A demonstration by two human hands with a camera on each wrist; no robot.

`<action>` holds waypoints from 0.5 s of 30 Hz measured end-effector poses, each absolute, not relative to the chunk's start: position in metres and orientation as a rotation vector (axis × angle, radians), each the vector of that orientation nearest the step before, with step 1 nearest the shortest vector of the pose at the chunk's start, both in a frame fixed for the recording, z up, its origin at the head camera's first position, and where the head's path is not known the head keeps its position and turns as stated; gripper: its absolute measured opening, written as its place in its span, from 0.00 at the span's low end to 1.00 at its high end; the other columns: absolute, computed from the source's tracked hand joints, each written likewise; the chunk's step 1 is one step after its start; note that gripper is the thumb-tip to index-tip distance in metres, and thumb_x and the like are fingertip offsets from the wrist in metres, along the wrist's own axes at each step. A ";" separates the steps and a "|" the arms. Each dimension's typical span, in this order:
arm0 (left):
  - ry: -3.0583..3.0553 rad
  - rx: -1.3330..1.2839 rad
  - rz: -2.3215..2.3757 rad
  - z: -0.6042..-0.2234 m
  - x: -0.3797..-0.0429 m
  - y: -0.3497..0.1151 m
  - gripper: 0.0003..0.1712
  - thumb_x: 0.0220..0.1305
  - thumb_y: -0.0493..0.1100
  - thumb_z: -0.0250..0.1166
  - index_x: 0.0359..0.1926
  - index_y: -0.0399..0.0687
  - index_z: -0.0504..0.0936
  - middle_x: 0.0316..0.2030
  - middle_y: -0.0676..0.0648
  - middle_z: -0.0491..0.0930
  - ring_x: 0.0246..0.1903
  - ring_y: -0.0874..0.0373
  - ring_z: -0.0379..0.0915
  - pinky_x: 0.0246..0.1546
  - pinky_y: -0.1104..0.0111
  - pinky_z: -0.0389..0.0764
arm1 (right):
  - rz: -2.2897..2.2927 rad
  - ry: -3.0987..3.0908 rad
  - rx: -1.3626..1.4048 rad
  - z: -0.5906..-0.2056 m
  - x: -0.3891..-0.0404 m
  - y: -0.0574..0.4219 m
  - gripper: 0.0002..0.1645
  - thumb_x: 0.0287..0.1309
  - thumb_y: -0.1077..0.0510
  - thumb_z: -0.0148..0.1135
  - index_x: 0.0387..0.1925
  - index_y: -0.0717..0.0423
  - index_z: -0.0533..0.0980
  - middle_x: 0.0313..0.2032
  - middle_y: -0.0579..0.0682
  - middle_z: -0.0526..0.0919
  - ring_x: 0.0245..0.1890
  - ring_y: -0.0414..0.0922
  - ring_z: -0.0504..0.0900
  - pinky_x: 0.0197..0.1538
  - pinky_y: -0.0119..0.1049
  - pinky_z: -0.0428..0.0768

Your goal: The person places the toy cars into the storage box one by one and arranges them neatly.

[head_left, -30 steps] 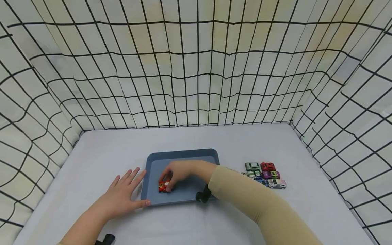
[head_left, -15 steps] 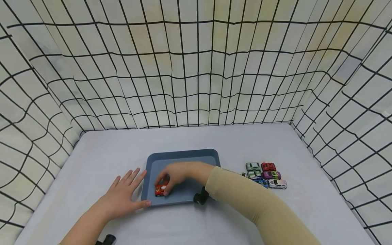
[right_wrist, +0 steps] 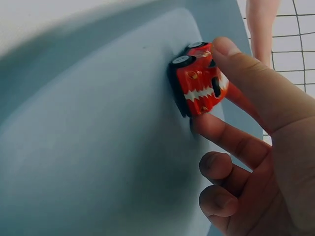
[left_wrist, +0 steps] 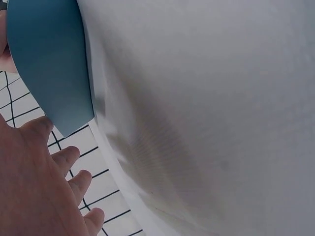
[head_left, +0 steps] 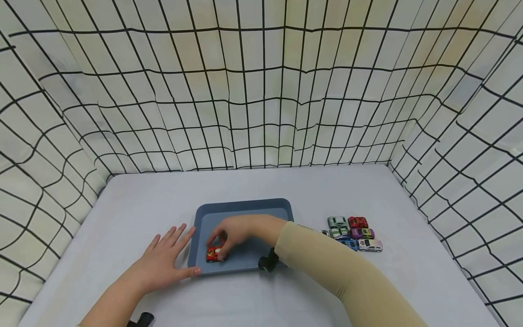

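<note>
Right hand (head_left: 237,229): thumb and index finger clamped on red toy car (head_left: 213,254), one at each end, other fingers curled off it. Car is right at the fingertips, low inside blue tray (head_left: 241,205), near-left part; looks wheels-down, contact with the tray floor hard to confirm. Tray spreads under the fingers and off to their right. Left hand (head_left: 161,263) lies left of those fingers, palm down, fingers spread apart and gripping nothing, thumb at tray's near-left corner. Progress, my read: cars going from table (head_left: 163,195) into tray, early stage. Done: one car in tray, placed or nearly so, not yet released. No other car visible in there, though forearm hides part of it. Left, if all go in: cluster well apart to the right of the fingers, past the sleeve (head_left: 339,263): pale green car (head_left: 337,221), second red car (head_left: 357,222), green-white car (head_left: 339,233), purple car (head_left: 362,233), blue car (head_left: 348,243), white car (head_left: 370,245), plus one mostly behind the sleeve. Next probably calls for letting go, then reaching right. Exact count left: can't tell.
</note>
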State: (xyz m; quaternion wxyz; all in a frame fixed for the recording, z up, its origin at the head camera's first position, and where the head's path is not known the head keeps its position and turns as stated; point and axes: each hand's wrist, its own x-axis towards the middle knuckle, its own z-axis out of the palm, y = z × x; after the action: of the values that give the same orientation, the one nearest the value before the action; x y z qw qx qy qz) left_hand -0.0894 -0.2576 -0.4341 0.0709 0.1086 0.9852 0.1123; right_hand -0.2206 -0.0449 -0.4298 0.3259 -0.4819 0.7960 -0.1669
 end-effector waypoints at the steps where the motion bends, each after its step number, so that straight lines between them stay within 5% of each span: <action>1: 2.962 0.325 0.339 -0.434 -0.089 -0.258 0.66 0.46 0.83 0.61 0.77 0.48 0.58 0.74 0.35 0.55 0.72 0.32 0.47 0.67 0.32 0.47 | -0.445 2.087 -1.263 -0.429 -0.221 -0.044 0.29 0.54 0.46 0.74 0.59 0.41 0.80 0.34 0.38 0.80 0.34 0.35 0.75 0.35 0.26 0.74; 15: 2.981 0.328 0.328 -0.432 -0.087 -0.258 0.65 0.46 0.82 0.61 0.76 0.49 0.58 0.74 0.35 0.55 0.73 0.32 0.46 0.67 0.32 0.46 | -0.559 2.117 -1.295 -0.407 -0.229 -0.014 0.29 0.56 0.45 0.73 0.60 0.40 0.80 0.36 0.35 0.81 0.39 0.37 0.77 0.40 0.27 0.77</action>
State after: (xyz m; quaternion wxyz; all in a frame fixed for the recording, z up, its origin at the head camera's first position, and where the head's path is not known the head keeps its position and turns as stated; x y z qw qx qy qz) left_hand -0.0875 -0.2584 -0.4323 0.0622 0.1085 0.9862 0.1085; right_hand -0.2294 -0.0143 -0.4072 0.2944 -0.4863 0.7955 -0.2100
